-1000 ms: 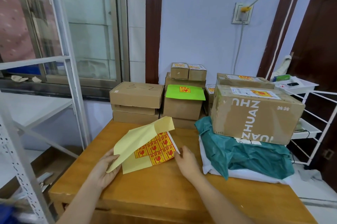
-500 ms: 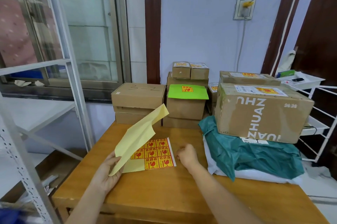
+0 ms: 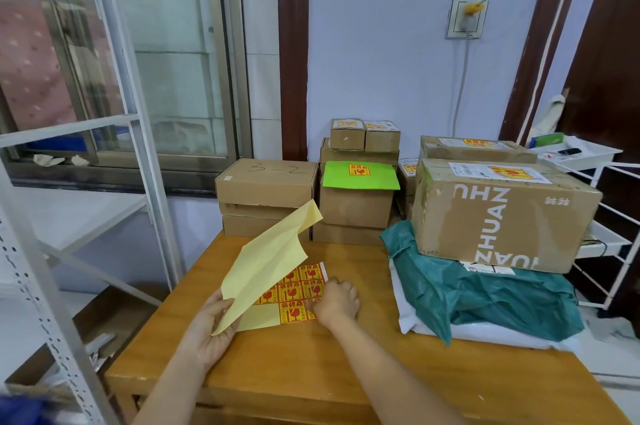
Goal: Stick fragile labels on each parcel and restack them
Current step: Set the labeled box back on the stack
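A sheet of red-and-yellow fragile labels (image 3: 298, 289) lies on the wooden table (image 3: 311, 365). My left hand (image 3: 211, 327) holds up the pale yellow backing sheet (image 3: 266, 262) folded off it. My right hand (image 3: 337, 301) rests on the sheet's right edge, fingertips pinching at a label. A large "ZHUAN" carton (image 3: 498, 217) with a label on top sits on a teal bag (image 3: 485, 293) over a white bag. At the back stand a "3-2" box stack (image 3: 266, 196) with no label on top and a stack topped by a labelled green parcel (image 3: 360, 175).
Two small labelled boxes (image 3: 363, 135) top the rear stack by the wall. A metal shelf frame (image 3: 128, 120) stands at the left, a white wire rack (image 3: 602, 217) at the right. A dark door is at the far right.
The label sheet has been laid flat on the table. My left hand has lifted the backing higher, and my right hand has moved onto the sheet's right edge.
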Action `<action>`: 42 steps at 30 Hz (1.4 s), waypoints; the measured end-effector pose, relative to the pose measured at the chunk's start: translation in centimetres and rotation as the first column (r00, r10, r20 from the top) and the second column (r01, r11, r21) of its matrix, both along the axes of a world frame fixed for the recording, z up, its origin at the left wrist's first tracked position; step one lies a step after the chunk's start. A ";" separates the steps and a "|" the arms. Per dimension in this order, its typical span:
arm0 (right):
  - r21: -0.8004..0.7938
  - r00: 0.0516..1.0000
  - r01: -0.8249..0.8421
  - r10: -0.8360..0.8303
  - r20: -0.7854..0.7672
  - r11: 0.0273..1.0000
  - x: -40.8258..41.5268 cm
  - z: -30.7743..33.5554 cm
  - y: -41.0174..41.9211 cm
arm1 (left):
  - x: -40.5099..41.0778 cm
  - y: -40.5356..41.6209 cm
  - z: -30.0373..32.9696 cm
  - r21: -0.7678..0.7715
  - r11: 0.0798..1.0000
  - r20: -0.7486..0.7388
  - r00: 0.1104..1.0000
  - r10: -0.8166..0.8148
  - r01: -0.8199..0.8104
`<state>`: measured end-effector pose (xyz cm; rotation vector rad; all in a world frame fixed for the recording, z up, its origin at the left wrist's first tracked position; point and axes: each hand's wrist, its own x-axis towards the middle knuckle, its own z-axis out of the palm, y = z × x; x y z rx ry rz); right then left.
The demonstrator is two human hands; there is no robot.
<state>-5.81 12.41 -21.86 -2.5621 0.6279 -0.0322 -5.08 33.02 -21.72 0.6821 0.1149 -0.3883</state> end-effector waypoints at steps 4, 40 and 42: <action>0.011 0.999 0.006 -0.005 -0.037 1.000 -0.2 0.3 -0.2 | 0.0 0.1 0.0 -0.031 0.999 -0.042 0.999 0.022 -0.023; 0.081 0.994 0.092 -0.086 -0.065 0.992 -7.1 1.3 -3.1 | -1.9 -0.7 1.5 0.124 0.981 -0.091 0.983 0.158 -0.146; 0.108 0.994 0.107 -0.109 0.016 0.988 -7.1 1.1 -3.5 | -2.1 -0.8 1.6 0.144 0.979 -0.096 0.983 0.157 -0.142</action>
